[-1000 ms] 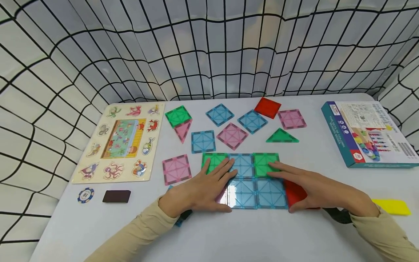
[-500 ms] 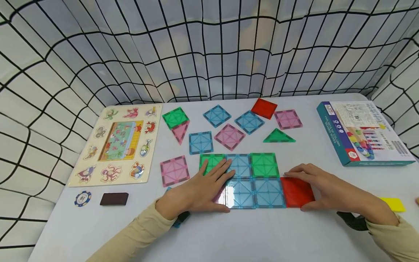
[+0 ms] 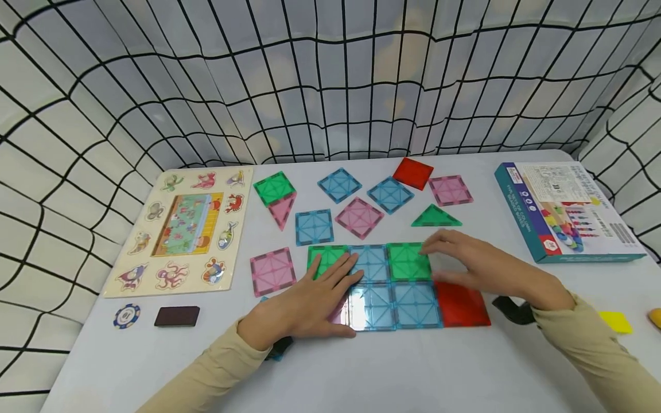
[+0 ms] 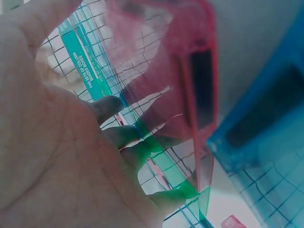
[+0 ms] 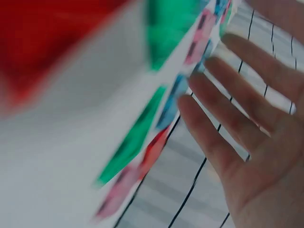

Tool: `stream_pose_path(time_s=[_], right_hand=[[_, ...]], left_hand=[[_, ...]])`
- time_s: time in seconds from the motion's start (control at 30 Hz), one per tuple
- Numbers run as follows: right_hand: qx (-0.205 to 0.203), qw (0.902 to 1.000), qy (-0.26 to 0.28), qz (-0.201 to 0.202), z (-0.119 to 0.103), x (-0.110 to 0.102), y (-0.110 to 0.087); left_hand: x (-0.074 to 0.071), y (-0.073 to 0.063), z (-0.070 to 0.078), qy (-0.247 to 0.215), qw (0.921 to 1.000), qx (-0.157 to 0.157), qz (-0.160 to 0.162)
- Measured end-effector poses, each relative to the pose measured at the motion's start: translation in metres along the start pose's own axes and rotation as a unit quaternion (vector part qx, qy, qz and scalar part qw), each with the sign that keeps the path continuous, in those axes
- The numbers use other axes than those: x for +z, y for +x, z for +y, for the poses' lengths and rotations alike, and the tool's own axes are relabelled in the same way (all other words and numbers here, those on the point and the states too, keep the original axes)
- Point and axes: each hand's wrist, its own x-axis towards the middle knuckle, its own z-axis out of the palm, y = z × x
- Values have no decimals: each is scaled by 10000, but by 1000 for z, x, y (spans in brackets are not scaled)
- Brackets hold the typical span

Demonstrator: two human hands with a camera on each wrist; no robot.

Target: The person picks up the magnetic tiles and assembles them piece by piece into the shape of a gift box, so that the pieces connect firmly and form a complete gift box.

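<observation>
Flat magnetic tiles lie edge to edge in two rows in the head view. The far row has a green tile (image 3: pixel 324 253), a blue tile (image 3: pixel 370 261) and a right-hand green tile (image 3: pixel 408 263). The near row has a pink tile (image 3: pixel 339 314), mostly hidden by my left hand, two blue tiles (image 3: pixel 417 305) and a red tile (image 3: pixel 465 307). My left hand (image 3: pixel 304 307) rests on the left end, fingers spread. My right hand (image 3: pixel 480 263) hovers over the red tile's far edge, its fingertips at the right-hand green tile's right side. In the right wrist view its fingers (image 5: pixel 228 104) are extended.
Loose tiles lie beyond the rows, among them a pink square (image 3: pixel 360 218) and a green triangle (image 3: pixel 436 216). A sea-animal puzzle board (image 3: pixel 242 229), a poker chip (image 3: pixel 126 316) and a dark block (image 3: pixel 177 316) are left. A boxed toy (image 3: pixel 573 212) and yellow piece (image 3: pixel 615 322) are right.
My right hand pulled back to the red tile's right side, then moved forward and left to the right-hand green tile's edge. My left hand has stayed on the tiles.
</observation>
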Motion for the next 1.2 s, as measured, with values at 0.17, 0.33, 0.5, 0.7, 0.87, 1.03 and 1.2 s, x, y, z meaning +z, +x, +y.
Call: stream_pose_path(time_s=[0.17, 0.33, 0.5, 0.7, 0.87, 1.03, 1.2], right_hand=[[-57, 9984, -554, 81, -17, 0, 84], [102, 9956, -856, -374, -20, 12, 143], [519, 9940, -865, -416, -19, 21, 164], [573, 9972, -484, 5, -20, 25, 175], [354, 9991, -141, 198, -21, 16, 168], [116, 9986, -109, 495, -25, -11, 124], [-299, 9983, -322, 378, -8, -27, 52]], left_hand=[[-2, -2, 0, 5, 10000, -31, -21], [2, 2, 1, 40, 9999, 13, -107], [3, 4, 2, -16, 9999, -16, -129], [1, -1, -2, -1, 9999, -111, -95], [1, -1, -3, -188, 9997, -77, -96], [2, -2, -4, -263, 9997, -8, -26], [1, -2, -4, -197, 9998, -34, 30]])
